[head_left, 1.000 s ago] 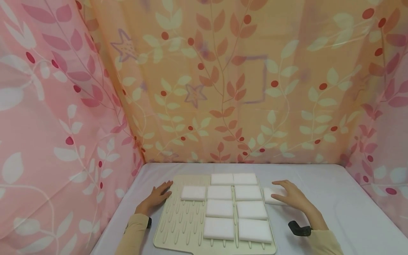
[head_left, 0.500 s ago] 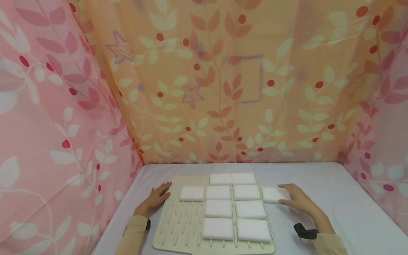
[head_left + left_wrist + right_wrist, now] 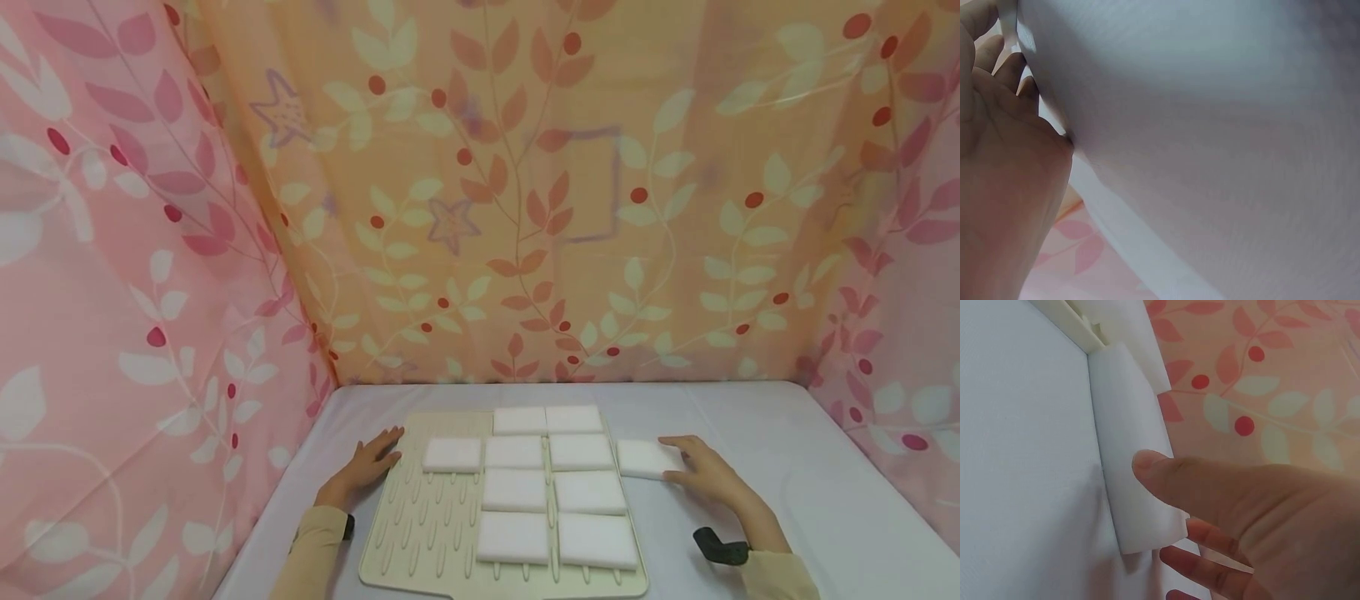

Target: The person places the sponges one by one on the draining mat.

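Note:
In the head view a white rectangular sponge lies on the table against the right edge of a pale green ridged mat. My right hand pinches its right end, index finger at the far edge and thumb at the near one. In the right wrist view the thumb lies against the white sponge; the index finger is mostly hidden. My left hand rests at the mat's left edge with relaxed fingers. The left wrist view shows that hand beside white cloth.
Several white sponges lie in rows on the mat's right and middle parts, with one sponge further left. White cloth covers the table. Floral curtains stand behind and at both sides. A black wrist device sits on the right wrist.
My right hand has moved right and down from over the sponge to its right end, baring more of the sponge. My left hand and the sponges on the mat stay put.

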A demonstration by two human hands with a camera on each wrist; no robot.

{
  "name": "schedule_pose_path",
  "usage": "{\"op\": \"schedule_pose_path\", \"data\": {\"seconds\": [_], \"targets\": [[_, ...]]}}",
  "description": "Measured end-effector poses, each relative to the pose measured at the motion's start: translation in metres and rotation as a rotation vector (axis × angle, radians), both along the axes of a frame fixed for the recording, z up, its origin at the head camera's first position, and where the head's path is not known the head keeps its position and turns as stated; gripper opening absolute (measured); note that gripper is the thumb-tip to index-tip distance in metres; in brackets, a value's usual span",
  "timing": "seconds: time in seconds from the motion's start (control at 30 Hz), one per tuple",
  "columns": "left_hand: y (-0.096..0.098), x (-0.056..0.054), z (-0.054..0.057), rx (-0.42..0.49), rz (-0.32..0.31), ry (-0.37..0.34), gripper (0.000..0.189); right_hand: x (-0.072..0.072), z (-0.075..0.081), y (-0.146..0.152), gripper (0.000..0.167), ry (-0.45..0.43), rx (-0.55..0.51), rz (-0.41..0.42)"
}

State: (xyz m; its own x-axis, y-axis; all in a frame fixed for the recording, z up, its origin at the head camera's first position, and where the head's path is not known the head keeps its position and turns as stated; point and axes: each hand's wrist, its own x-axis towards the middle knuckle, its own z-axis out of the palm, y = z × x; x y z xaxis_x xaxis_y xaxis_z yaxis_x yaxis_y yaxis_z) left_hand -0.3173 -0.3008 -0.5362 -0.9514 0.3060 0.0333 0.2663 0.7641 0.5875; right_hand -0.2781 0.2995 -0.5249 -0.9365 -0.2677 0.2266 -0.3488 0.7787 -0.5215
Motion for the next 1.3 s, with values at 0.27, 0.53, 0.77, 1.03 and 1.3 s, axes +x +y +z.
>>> {"op": "schedule_pose_path", "data": {"seconds": [0.27, 0.53, 0.77, 1.03, 1.3], "targets": [[0.000, 0.000, 0.000, 0.020, 0.001, -0.003, 0.055, 0.002, 0.000, 0.000, 0.057, -0.007, 0.011, -0.010], [-0.001, 0.000, -0.003, 0.028, 0.009, -0.006, 0.055, 0.003, 0.007, 0.006, 0.056, 0.052, -0.034, -0.015], [-0.002, 0.000, -0.004, 0.009, 0.012, 0.012, 0.054, 0.005, 0.015, 0.001, 0.058, 0.075, -0.058, -0.037], [-0.002, 0.003, -0.004, 0.017, 0.009, 0.003, 0.054, 0.000, 0.029, -0.017, 0.057, 0.104, -0.067, -0.015], [-0.002, 0.001, -0.003, 0.017, 0.010, 0.011, 0.054, -0.006, 0.040, -0.042, 0.058, 0.090, -0.072, 0.000]]}}
